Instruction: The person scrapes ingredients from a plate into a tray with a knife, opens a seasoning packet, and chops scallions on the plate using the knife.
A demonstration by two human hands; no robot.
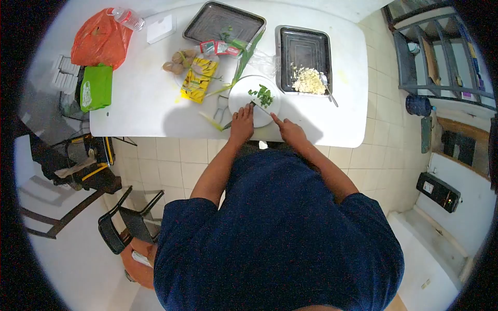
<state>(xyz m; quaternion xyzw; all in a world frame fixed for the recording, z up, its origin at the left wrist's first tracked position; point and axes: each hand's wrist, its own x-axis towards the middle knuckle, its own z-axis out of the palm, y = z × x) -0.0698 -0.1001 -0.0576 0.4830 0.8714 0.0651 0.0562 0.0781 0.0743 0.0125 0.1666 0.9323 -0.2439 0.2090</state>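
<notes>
A white round plate (239, 93) lies near the table's front edge, with chopped green leaves (263, 95) on it. My left hand (242, 123) is closed over a bunch of greens (226, 126) at the plate's lower left; most of the bunch is hidden under the fingers. In my right hand (291, 131) is a knife (261, 108), its blade angled up and left across the plate, close to the left fingertips. Long green leaves (248, 61) lie just behind the plate.
Right of the plate, a black tray (303, 45) holds chopped pale pieces (308, 81) and a spoon (332, 95). Yellow packets (199, 79), brownish round items (176, 66), red sachets (220, 48) and another black tray (207, 22) sit behind left. Red (101, 41) and green bags (96, 88) stand far left.
</notes>
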